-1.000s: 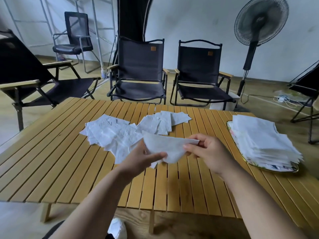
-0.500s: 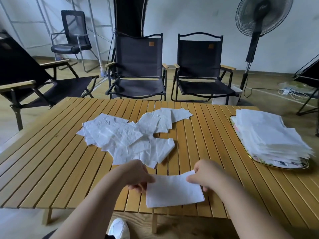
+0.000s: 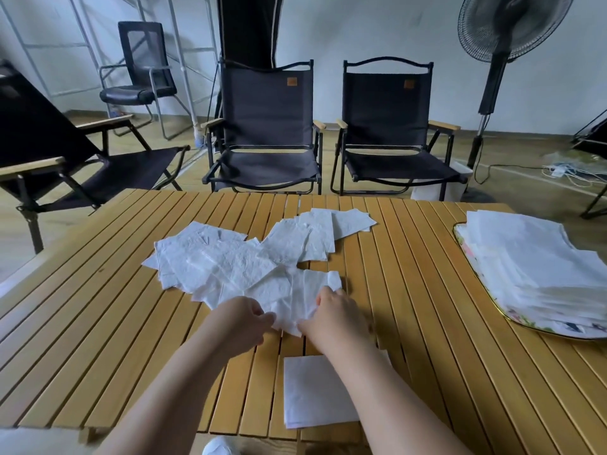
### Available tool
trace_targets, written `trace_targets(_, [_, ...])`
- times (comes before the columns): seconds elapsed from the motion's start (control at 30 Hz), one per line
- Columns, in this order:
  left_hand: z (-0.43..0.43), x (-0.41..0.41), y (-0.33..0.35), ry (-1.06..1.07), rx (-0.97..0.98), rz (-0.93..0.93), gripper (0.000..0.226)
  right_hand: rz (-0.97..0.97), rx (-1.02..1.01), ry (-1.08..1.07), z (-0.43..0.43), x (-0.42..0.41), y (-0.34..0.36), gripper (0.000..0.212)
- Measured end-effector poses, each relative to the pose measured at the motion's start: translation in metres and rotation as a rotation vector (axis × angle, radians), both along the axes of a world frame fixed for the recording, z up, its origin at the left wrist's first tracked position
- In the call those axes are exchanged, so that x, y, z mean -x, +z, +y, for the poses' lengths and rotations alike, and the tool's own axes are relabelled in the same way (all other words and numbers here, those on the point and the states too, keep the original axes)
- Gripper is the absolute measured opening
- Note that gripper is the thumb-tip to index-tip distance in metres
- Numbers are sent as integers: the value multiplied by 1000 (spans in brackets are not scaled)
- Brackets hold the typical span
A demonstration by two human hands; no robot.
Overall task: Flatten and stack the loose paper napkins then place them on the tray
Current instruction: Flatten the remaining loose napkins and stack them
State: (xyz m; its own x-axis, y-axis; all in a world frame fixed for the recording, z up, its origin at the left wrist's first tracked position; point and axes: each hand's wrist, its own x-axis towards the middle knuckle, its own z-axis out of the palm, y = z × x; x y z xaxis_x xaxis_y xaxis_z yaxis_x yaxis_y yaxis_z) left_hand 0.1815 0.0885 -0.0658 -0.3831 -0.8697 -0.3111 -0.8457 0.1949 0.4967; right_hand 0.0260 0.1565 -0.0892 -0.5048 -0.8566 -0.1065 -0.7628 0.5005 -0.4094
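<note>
Several loose, crumpled white napkins lie spread across the middle of the slatted wooden table. My left hand and my right hand both pinch the near edge of the closest loose napkin. A flattened napkin lies near the table's front edge, partly under my right forearm. At the right, the tray with a flowered rim carries a thick stack of flat napkins.
Two black folding chairs stand behind the table, and another stands at the left. A standing fan and floor cables are at the back right. An office chair is far left.
Both hands have let go of the flattened napkin at the front edge and have moved forward to the loose pile, where they now pinch another napkin.
</note>
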Motion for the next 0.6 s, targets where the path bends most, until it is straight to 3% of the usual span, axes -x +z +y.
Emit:
trace_targets(0.1, [-4,-10,-3,29,-2,36,29,-43,58,-32,-2,6,-2,15])
trace_targets(0.17, [-6,-14,-4,30,14,46,26,-79,78,-52,-1,14,-3,7])
trace_targets(0.43, [-8,-7,0,51,23,352,13,-360,352,-47,22,35,26,7])
trace_targets(0.6, [-4,-1,1,32,32,470,46,-441,485,29,40,45,49,9])
